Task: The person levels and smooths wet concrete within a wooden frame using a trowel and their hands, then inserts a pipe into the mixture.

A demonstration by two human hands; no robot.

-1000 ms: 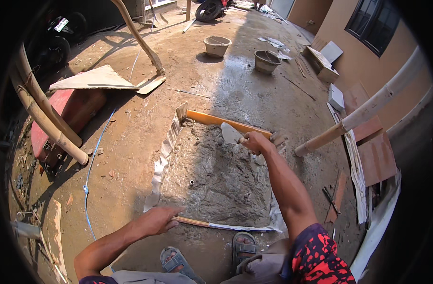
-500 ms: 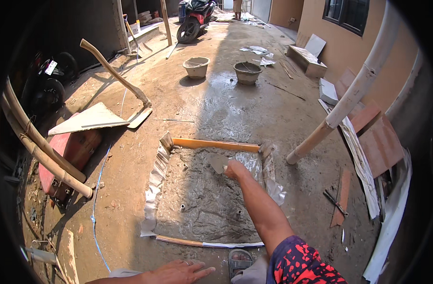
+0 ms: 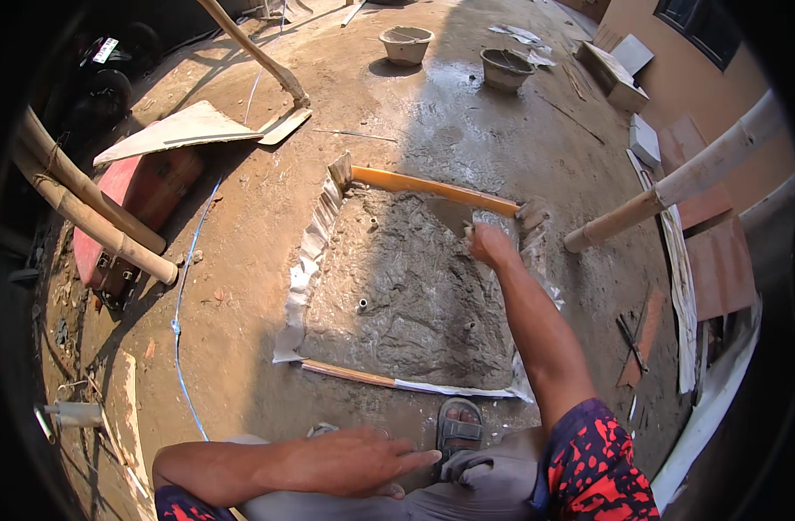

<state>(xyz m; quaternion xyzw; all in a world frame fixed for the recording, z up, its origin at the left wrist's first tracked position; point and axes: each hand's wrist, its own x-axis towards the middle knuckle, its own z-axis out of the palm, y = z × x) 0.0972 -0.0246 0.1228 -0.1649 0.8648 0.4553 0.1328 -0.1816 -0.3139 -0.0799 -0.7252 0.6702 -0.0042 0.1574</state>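
Wet grey concrete [image 3: 406, 278] fills a square form on the ground, its surface rough, with short pipe stubs [image 3: 362, 303] poking out. My right hand [image 3: 491, 244] is closed round the handle of a trowel [image 3: 450, 212], whose blade lies against the concrete in the far right corner. Wooden strips edge the form: an orange one [image 3: 432, 189] at the far side and a thin one [image 3: 350, 372] at the near side. Crumpled plastic sheeting [image 3: 309, 260] lines the left side. Over my thighs rests my left hand [image 3: 354, 460], fingers stretched out, holding nothing.
Two mortar buckets [image 3: 406, 47] stand beyond the form. A hoe [image 3: 284, 127] leans at the far left beside a board [image 3: 180, 132] on a red object. Bamboo poles [image 3: 675, 178] slant in from both sides. A blue string [image 3: 177, 347] runs along the left ground.
My view has tilted down. The trowel in my right hand has shifted right, into the form's far right corner. My left hand and forearm now show more fully over my legs.
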